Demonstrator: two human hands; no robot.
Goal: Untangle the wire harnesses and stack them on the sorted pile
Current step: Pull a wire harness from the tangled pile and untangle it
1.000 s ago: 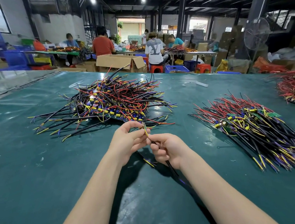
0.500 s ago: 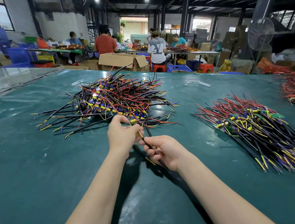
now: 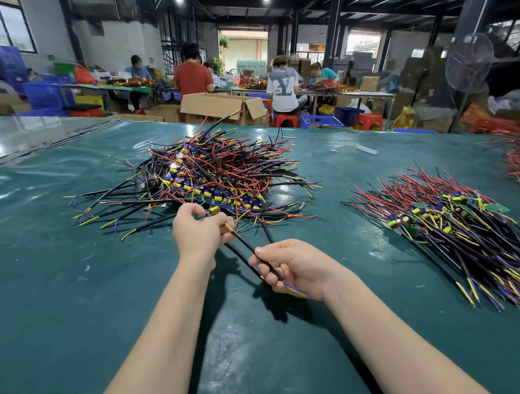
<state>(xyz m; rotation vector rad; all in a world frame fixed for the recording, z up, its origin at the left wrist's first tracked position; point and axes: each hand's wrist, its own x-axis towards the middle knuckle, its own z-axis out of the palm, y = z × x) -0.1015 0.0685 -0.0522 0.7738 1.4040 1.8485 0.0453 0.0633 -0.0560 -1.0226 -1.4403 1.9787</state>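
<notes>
Here, a green surface [image 3: 73, 307] fills most of the view. A big tangled heap [image 3: 206, 173] of wire harnesses lies at its middle. The sorted pile [image 3: 463, 235] lies well apart to the right, its wires lined up side by side. The left hand [image 3: 197, 233] sits at the near edge of the heap, fingers curled around one end of a harness [image 3: 244, 244]. The right hand [image 3: 293, 266], nearer the person, pinches that harness between thumb and fingers. Its two black leads [image 3: 242, 258] stretch between the hands, and yellow and blue tips poke out past the right palm.
</notes>
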